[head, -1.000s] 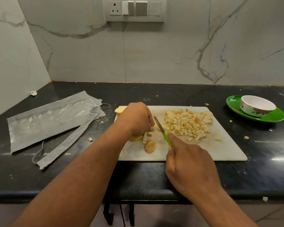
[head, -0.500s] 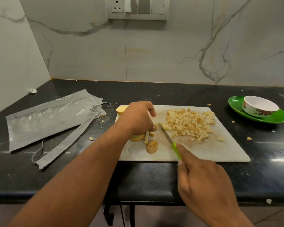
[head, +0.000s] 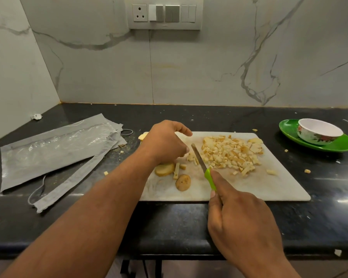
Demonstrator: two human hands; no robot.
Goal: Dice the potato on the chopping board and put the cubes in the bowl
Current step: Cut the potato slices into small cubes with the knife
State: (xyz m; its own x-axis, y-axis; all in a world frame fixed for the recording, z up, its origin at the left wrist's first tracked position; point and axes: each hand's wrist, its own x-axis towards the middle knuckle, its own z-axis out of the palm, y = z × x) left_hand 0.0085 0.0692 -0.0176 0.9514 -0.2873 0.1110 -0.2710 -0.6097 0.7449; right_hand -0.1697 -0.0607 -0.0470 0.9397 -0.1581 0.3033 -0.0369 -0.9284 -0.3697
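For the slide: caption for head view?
Right hand holds knife on board; left hand steadies potato strips.

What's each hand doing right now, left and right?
Left hand: fingers curled down on the potato strips at the blade, holding them on the chopping board.
Right hand: grips the green-handled knife.
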